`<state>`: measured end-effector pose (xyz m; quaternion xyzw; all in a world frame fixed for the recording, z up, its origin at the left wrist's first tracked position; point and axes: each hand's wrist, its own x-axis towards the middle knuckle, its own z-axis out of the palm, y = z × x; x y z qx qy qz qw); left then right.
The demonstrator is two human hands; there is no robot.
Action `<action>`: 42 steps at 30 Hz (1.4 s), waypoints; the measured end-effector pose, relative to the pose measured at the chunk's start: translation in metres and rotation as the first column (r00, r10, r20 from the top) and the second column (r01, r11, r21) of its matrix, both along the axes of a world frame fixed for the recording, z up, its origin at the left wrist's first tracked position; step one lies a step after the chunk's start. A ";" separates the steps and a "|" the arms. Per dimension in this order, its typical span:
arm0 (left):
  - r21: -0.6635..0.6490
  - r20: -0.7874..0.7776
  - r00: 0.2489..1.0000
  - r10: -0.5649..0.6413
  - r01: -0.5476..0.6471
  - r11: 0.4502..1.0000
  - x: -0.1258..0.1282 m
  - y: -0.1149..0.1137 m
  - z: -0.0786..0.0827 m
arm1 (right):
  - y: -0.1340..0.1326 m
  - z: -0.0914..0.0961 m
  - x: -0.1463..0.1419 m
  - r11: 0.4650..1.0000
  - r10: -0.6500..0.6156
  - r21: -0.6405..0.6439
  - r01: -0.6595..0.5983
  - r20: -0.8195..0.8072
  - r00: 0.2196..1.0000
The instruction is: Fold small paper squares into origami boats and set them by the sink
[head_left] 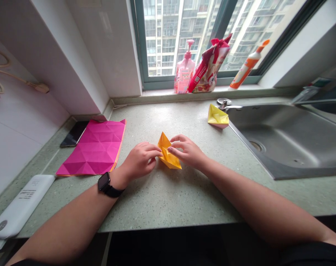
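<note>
A folded orange paper piece (168,153) rests on the green speckled counter (168,199) in the middle. My left hand (140,160), with a black watch on its wrist, pinches the paper's left edge with curled fingers. From the right, my right hand (186,149) grips the same paper, its fingers bent over the upper fold. A finished yellow folded paper shape (217,117) sits apart, farther back to the right, beside the sink.
A creased pink paper sheet (97,147) lies at left, a dark phone (73,133) behind it and a white power bank (20,207) at the front left. A steel sink (289,140) fills the right. Bottles and a red bag (209,68) stand on the windowsill.
</note>
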<state>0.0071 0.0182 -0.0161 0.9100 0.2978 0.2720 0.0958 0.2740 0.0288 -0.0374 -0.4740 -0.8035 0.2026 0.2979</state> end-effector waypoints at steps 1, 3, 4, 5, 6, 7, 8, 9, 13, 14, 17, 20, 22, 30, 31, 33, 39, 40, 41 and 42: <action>0.014 0.016 1.000 0.003 -0.003 1.000 0.000 -0.001 0.001 | -0.001 0.001 -0.001 1.000 -0.006 0.012 0.006 -0.016 1.000; 0.036 0.039 0.999 0.005 -0.007 0.999 0.000 -0.002 0.002 | -0.002 0.002 -0.002 0.999 -0.015 0.034 0.017 -0.046 0.999; 0.042 0.049 0.999 0.001 -0.003 0.999 0.000 -0.002 0.002 | -0.003 0.003 -0.003 0.999 -0.019 0.043 0.021 -0.058 0.998; 0.042 0.057 0.998 -0.009 0.007 0.999 0.000 -0.003 0.003 | -0.003 0.003 -0.003 0.998 -0.022 0.049 0.025 -0.066 0.998; 0.037 0.065 0.998 -0.022 0.020 0.999 0.000 -0.003 0.002 | -0.003 0.003 -0.004 0.998 -0.024 0.054 0.028 -0.070 0.997; 0.028 0.072 0.997 -0.036 0.034 0.999 0.001 -0.003 0.002 | -0.003 0.003 -0.004 0.998 -0.024 0.057 0.028 -0.072 0.997; 0.016 0.078 0.996 -0.050 0.049 0.999 0.001 -0.004 0.002 | -0.003 0.002 -0.005 0.998 -0.023 0.058 0.028 -0.072 0.997; 0.006 0.084 0.995 -0.061 0.060 0.998 0.002 -0.004 0.002 | -0.003 0.002 -0.005 0.998 -0.024 0.059 0.028 -0.075 0.997; -0.011 0.086 0.994 -0.069 0.070 0.997 0.002 -0.004 0.002 | -0.001 -0.002 -0.004 0.996 -0.058 0.061 0.064 -0.096 0.994; -0.013 0.076 0.995 -0.059 0.060 0.998 0.002 -0.004 0.003 | 0.000 -0.003 -0.003 0.995 -0.074 0.063 0.080 -0.096 0.993; -0.014 0.018 1.000 -0.007 0.007 1.000 0.001 -0.003 0.002 | 0.004 -0.005 0.000 0.990 -0.124 0.057 0.128 -0.079 0.989; -0.012 -0.022 1.000 0.011 -0.011 1.000 0.000 -0.002 0.001 | 0.005 -0.006 0.001 0.989 -0.140 0.042 0.143 -0.073 0.987; -0.009 0.019 1.000 0.009 -0.009 1.000 -0.001 -0.002 0.001 | 0.005 -0.005 0.001 0.990 -0.127 0.044 0.131 -0.087 0.988; -0.028 0.197 0.973 0.118 -0.114 0.993 0.000 -0.002 0.007 | 0.002 0.006 0.003 0.987 -0.105 0.109 0.119 -0.126 0.986; -0.042 0.206 0.971 0.122 -0.116 0.992 0.001 -0.002 0.007 | 0.002 0.007 0.003 0.986 -0.108 0.114 0.123 -0.130 0.986; -0.071 0.218 0.968 0.126 -0.113 0.991 0.001 -0.002 0.007 | 0.002 0.009 0.003 0.985 -0.104 0.123 0.121 -0.139 0.985; -0.075 0.161 0.987 0.008 0.004 0.997 0.002 -0.006 0.005 | -0.001 0.010 0.002 0.986 -0.056 0.149 0.077 -0.138 0.989; -0.074 0.157 0.988 -0.003 0.014 0.997 0.002 -0.006 0.004 | 0.000 0.010 0.002 0.986 -0.052 0.150 0.073 -0.141 0.989; -0.072 0.151 0.988 -0.009 0.020 0.997 0.001 -0.005 0.003 | 0.000 0.010 0.002 0.986 -0.048 0.152 0.071 -0.146 0.988; -0.070 0.145 0.989 -0.012 0.023 0.997 0.001 -0.005 0.002 | 0.001 0.011 0.002 0.986 -0.047 0.153 0.071 -0.154 0.987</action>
